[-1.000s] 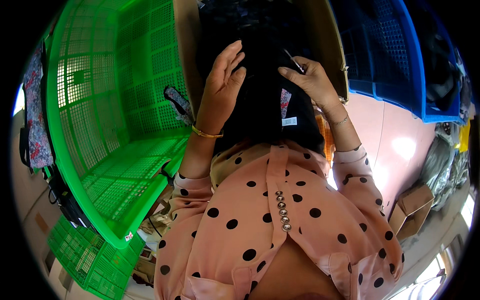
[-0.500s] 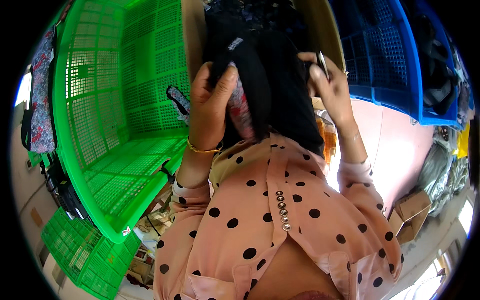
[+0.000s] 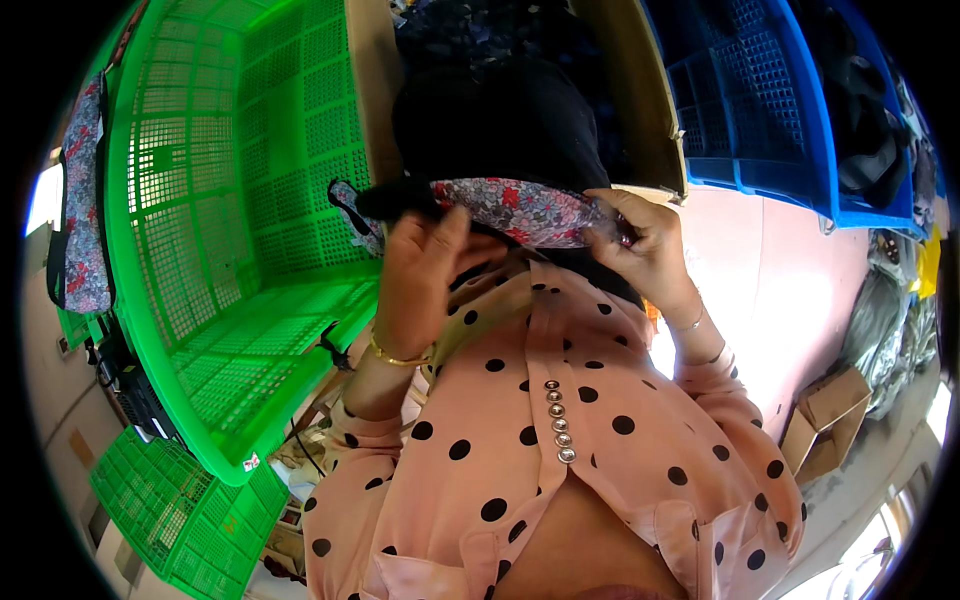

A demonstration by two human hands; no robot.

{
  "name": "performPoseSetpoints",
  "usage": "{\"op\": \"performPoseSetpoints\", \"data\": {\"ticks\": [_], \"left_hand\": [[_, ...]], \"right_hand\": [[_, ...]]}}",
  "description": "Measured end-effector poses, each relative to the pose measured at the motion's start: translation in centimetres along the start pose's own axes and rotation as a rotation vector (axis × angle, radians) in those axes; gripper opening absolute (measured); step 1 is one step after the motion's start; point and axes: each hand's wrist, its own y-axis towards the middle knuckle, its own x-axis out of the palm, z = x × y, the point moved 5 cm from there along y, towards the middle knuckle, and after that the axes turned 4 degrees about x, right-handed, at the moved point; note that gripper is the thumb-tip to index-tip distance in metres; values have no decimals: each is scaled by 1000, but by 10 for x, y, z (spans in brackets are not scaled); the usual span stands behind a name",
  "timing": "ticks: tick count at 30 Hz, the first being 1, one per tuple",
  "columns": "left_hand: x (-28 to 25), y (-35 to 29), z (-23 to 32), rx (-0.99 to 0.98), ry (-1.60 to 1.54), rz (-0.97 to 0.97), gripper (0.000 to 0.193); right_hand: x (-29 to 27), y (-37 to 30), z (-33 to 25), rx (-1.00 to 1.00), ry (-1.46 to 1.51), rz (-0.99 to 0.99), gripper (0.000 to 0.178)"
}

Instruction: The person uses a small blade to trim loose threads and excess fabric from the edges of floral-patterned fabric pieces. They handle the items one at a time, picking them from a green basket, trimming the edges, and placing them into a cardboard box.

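A long floral fabric piece (image 3: 520,205), grey with red and pink flowers, stretches sideways between my hands over my black-clothed lap (image 3: 490,120). Its left end runs into black cloth (image 3: 400,198). My left hand (image 3: 425,275), slightly blurred, is closed at the lower left edge, its thumb up and its other fingers partly under the fabric. At the opposite end my right hand (image 3: 645,245) pinches the fabric between thumb and fingers. Something dark and small shows by the right fingers; I cannot make out what it is.
A large green plastic basket (image 3: 190,330) stands at my left, with a similar floral piece (image 3: 85,200) over its outer side. Beyond my lap is a cardboard box (image 3: 635,90) with dark cloth pieces. A blue crate (image 3: 750,100) stands at the right, and a small carton (image 3: 825,420) lies lower right.
The floral piece, earlier hanging folded from my left hand, is now spread out sideways. My right hand has come down onto its right end; the slim metal tool it held no longer shows clearly.
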Motion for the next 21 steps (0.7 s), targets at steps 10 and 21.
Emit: {"op": "performPoseSetpoints", "data": {"ticks": [10,21], "left_hand": [[26,23,2,667,1081,-467,22],[31,38,-38,655,1054,-410,7]], "right_hand": [[8,-27,57,94,86,-169,30],[-7,-14,63,35,-288,-142,49]]}}
